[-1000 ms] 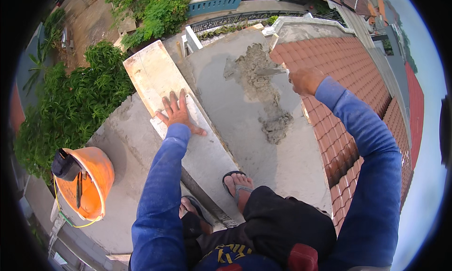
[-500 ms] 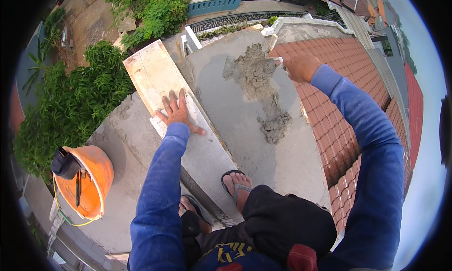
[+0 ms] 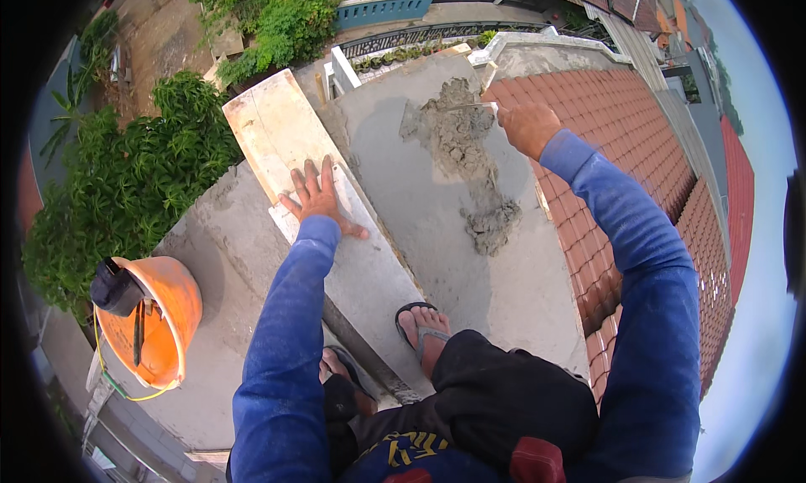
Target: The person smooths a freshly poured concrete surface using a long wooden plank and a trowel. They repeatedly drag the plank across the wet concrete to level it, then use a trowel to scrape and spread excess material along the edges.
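My left hand (image 3: 319, 199) lies with its fingers spread on the pale boards, which overlap here: a cream one (image 3: 270, 118) reaching away and a whiter one (image 3: 353, 260) running back under my foot. Out to the right, my right hand (image 3: 531, 130) is closed round the handle of a trowel (image 3: 489, 107). The trowel's thin blade points left into a lumpy heap of wet grey mortar (image 3: 466, 147), and mortar hides part of it. A smaller clump of mortar (image 3: 494, 227) sits nearer to me on the smooth grey slab (image 3: 395, 160).
An orange bucket (image 3: 178, 302) with a dark object on its rim and tools inside stands at the left. Red-brown roof tiles (image 3: 617, 147) slope away on the right. Leafy trees (image 3: 143, 164) grow beyond the left edge. My sandalled foot (image 3: 424, 328) rests on the whiter board.
My right hand has shifted slightly left and nearer to me, bringing the trowel further over the mortar heap. My left hand has stayed in place on the boards.
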Available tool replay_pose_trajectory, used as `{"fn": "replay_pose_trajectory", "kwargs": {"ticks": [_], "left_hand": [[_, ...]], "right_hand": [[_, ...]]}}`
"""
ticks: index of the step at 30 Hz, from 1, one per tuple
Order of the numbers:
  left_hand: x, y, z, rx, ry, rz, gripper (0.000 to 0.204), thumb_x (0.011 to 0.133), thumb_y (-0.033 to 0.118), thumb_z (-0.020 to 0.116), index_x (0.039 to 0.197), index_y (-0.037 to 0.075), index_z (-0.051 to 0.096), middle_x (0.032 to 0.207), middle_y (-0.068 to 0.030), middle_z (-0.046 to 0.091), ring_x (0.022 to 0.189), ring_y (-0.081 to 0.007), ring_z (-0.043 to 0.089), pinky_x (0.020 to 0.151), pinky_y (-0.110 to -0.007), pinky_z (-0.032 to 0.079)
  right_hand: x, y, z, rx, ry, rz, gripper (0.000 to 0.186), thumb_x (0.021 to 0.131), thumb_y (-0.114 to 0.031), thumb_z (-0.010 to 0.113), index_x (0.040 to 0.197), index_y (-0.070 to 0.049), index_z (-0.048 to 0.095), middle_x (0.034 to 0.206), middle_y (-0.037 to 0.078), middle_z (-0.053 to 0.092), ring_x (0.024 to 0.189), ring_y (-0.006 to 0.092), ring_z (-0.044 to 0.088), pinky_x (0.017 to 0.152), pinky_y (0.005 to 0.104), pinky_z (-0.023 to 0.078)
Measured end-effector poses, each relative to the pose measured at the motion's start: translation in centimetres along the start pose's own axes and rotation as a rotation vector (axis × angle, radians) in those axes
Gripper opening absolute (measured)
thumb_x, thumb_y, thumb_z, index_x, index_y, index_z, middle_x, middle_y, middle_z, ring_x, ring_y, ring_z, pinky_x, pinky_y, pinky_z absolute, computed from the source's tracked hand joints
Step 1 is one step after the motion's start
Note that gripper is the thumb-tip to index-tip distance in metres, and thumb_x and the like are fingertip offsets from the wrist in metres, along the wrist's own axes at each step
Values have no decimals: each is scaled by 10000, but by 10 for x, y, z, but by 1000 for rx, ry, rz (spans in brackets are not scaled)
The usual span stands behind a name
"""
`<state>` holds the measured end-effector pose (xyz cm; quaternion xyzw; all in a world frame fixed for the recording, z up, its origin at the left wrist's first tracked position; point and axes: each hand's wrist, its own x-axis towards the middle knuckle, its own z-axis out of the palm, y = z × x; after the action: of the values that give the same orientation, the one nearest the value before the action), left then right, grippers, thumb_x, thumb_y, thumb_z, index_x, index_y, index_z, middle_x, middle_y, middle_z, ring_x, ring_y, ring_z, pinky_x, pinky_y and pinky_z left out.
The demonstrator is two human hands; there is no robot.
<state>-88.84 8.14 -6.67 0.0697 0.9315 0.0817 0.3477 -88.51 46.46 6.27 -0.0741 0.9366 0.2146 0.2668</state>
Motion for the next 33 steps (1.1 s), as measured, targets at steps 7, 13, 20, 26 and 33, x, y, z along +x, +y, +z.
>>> {"fn": "replay_pose_trajectory", "kwargs": {"ticks": [7,13,20,26,33], "left_hand": [[0,-1,3,-21,17,11,1778,252,507,1048,1661,316,-19,1739,-146,-13,1588,-404,-109,1189,-746,-26],[2,0,3,8,18,8,1785,245,515,1047,1660,317,-25,1739,-146,-12,1588,-408,-99,1188,-751,-20],[2,-1,4,22,24,6,1783,255,516,1046,1656,328,-41,1737,-150,-2,1588,-415,-87,1187,-754,-13],[3,-1,6,2,23,9,1776,259,500,1049,1655,334,-37,1736,-153,5,1588,-418,-80,1189,-751,-11],[1,-1,3,-3,19,18,1775,264,499,1049,1655,332,-40,1737,-154,3,1589,-416,-82,1192,-746,-16]], "right_hand": [[-32,-41,11,-135,-107,-46,140,951,-133,591,1001,-47,690,879,140,751,847,297,756,725,432,604],[5,15,20,99,-149,98,230,941,-153,604,1140,-74,688,1054,182,744,988,350,727,829,460,584],[-66,16,39,156,-209,77,269,948,-181,604,1197,-117,683,969,147,748,933,356,736,864,488,577],[-3,-4,13,6,55,48,212,953,-174,604,1141,-87,647,835,134,749,813,342,752,725,477,593],[-59,-14,-4,-213,-102,-145,117,953,-111,587,1011,-56,673,857,102,752,828,294,763,692,403,610]]}}
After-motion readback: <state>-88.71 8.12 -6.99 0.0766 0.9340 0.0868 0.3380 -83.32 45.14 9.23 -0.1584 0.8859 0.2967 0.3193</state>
